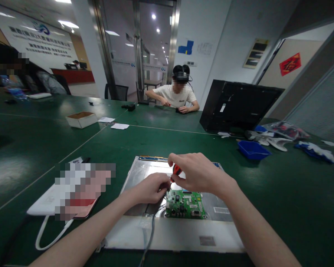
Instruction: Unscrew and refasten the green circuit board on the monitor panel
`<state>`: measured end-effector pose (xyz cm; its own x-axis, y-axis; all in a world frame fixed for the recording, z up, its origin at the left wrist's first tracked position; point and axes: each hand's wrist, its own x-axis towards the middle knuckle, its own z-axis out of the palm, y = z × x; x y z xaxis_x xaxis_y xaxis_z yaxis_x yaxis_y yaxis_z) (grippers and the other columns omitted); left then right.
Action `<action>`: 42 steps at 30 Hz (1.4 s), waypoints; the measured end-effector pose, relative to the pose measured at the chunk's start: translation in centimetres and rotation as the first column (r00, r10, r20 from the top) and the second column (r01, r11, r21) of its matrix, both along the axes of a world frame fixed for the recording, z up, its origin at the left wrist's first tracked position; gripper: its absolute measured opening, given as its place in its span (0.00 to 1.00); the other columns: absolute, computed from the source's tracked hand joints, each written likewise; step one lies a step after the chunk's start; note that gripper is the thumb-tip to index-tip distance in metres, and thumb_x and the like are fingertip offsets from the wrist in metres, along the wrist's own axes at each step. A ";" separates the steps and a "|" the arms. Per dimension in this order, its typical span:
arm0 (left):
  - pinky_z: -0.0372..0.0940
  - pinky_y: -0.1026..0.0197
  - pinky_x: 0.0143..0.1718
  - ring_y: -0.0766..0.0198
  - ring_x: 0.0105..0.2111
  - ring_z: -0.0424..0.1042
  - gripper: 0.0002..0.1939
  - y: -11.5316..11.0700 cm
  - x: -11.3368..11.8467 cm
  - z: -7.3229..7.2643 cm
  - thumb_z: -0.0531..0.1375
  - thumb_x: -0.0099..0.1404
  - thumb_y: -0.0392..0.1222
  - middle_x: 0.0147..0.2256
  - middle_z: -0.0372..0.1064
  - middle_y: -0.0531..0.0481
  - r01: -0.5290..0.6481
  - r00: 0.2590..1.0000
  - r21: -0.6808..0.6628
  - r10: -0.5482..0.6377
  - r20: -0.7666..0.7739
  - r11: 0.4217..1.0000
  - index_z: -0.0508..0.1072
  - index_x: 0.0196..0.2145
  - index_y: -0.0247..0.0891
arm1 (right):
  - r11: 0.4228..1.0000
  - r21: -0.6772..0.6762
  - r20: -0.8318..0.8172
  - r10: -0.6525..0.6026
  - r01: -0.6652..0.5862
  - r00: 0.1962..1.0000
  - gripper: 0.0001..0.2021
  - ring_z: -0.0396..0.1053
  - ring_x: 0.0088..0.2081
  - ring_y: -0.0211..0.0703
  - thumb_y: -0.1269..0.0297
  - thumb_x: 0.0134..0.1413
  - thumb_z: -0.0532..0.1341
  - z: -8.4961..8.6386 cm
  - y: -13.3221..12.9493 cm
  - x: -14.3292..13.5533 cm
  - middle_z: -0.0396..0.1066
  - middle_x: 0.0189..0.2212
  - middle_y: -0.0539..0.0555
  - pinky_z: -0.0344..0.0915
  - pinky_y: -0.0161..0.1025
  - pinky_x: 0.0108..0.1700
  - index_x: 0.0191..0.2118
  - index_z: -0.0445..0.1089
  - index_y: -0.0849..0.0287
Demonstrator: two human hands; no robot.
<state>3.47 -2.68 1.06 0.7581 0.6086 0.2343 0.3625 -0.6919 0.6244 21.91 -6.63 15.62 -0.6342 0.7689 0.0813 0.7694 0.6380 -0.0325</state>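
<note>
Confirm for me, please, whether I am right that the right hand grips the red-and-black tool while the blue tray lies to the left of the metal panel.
Not quite: the head view shows the blue tray to the right of the metal panel. The right hand does grip the red-and-black tool.

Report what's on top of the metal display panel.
A green circuit board and cable lie on the panel. The left hand and right hand, holding a screwdriver, hide what's beneath.

Blk monitor (241, 105) R | blu tray (254, 150) nr it | wht box (82, 121) L
</note>
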 end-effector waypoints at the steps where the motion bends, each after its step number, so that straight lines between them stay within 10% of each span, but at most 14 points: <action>1: 0.57 0.62 0.32 0.63 0.30 0.65 0.08 -0.1 0.0 0.0 0.55 0.56 0.28 0.30 0.69 0.50 -0.003 1.000 0.018 0.003 -0.006 1.000 0.69 0.33 0.37 | 1.000 -0.005 0.001 0.009 -0.009 1.000 0.09 0.72 0.33 0.42 0.66 0.56 0.61 0.0 0.0 0.0 0.77 0.36 0.52 0.51 0.36 0.28 0.44 0.66 0.56; 22: 0.57 0.61 0.32 0.60 0.31 0.66 0.06 -0.6 0.0 0.6 0.54 0.58 0.30 0.33 0.69 0.47 -0.007 0.997 0.100 0.015 -0.073 0.995 0.68 0.33 0.37 | 0.995 0.052 0.041 -0.089 0.087 0.995 0.11 0.73 0.31 0.44 0.52 0.62 0.58 -0.4 0.5 0.3 0.77 0.31 0.52 0.49 0.37 0.27 0.42 0.70 0.52; 42: 0.54 0.62 0.29 0.63 0.27 0.62 0.06 -0.3 0.1 0.0 0.55 0.56 0.30 0.29 0.67 0.50 -0.015 0.997 0.140 0.026 -0.072 0.990 0.66 0.31 0.37 | 0.998 0.025 0.019 -0.061 0.061 0.998 0.07 0.74 0.32 0.43 0.63 0.59 0.61 -0.1 0.2 0.2 0.78 0.32 0.50 0.48 0.37 0.26 0.43 0.67 0.55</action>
<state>3.57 -3.00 1.11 0.7642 0.5896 0.2614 0.4191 -0.7620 0.4937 22.07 -6.42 15.50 -0.5879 0.8041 0.0885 0.8071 0.5904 -0.0020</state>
